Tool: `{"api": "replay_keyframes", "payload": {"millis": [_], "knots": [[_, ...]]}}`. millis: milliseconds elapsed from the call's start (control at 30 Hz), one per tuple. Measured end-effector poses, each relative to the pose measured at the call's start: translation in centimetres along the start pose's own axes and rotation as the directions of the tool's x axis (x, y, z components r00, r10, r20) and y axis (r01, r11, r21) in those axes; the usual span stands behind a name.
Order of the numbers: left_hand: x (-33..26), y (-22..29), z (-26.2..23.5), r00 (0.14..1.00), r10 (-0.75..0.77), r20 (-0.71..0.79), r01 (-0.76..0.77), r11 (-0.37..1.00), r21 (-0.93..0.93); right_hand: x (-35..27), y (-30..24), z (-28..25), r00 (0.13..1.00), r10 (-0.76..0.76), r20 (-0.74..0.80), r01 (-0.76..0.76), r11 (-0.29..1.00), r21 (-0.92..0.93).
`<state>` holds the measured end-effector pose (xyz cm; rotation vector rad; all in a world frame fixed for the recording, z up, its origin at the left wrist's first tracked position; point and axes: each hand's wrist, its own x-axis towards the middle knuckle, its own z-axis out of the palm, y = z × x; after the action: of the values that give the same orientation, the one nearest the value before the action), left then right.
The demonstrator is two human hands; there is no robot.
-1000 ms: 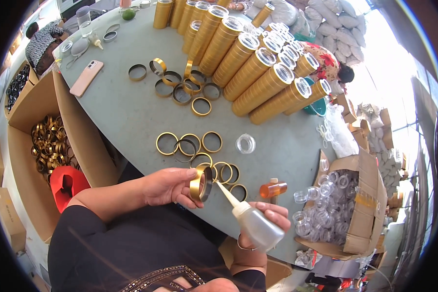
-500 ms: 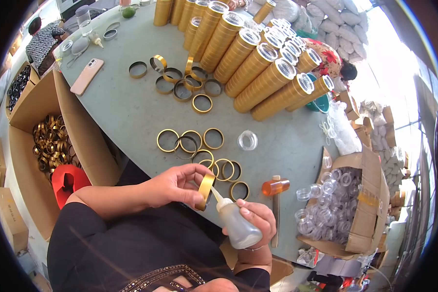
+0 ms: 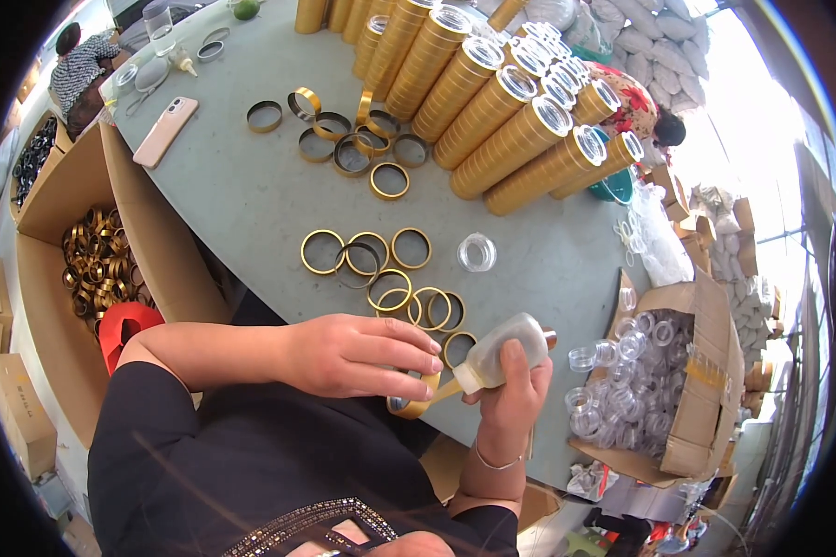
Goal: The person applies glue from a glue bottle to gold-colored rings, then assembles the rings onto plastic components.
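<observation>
My left hand (image 3: 367, 357) holds a gold ring (image 3: 422, 401) low in front of my body, its fingers reaching over the top and hiding part of it. My right hand (image 3: 515, 390) is wrapped round a translucent squeeze bottle (image 3: 509, 351) with a narrow pale nozzle. The bottle lies tilted over, nozzle pointing down and left at the ring's inner side; whether the tip touches it I cannot tell. Just beyond my hands, several gold rings (image 3: 390, 291) lie loose on the table. A clear plastic ring (image 3: 476, 252) rests to their right.
Stacks of gold rings with clear tops (image 3: 506, 148) stand at the far side of the grey table (image 3: 251, 200). A carton of clear rings (image 3: 706, 371) is at right, a carton of gold rings (image 3: 139, 213) at left. A phone (image 3: 165, 132) lies far left. The bottle partly hides a mallet (image 3: 550, 338).
My right hand has raised and tipped the bottle from base-down to nozzle-down. My left hand has turned with the gold ring, its back now upward, and shifted slightly right.
</observation>
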<state>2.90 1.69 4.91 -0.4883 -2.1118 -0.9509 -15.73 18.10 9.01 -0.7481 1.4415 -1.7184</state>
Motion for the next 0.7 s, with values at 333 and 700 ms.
{"api": "replay_keyframes", "payload": {"millis": [333,700], "knots": [[-3.8,-2.7,-4.4,0.721,-0.559,-0.408,0.693,0.591,0.414,1.0,7.2,-3.7,0.911,0.215,-0.352,0.092,0.725,0.683],[-4.9,-12.2,-6.2,0.533,-0.74,-0.41,0.84,0.405,0.362,1.3,8.1,-5.4,0.938,0.053,-0.344,0.212,0.696,0.686]]}}
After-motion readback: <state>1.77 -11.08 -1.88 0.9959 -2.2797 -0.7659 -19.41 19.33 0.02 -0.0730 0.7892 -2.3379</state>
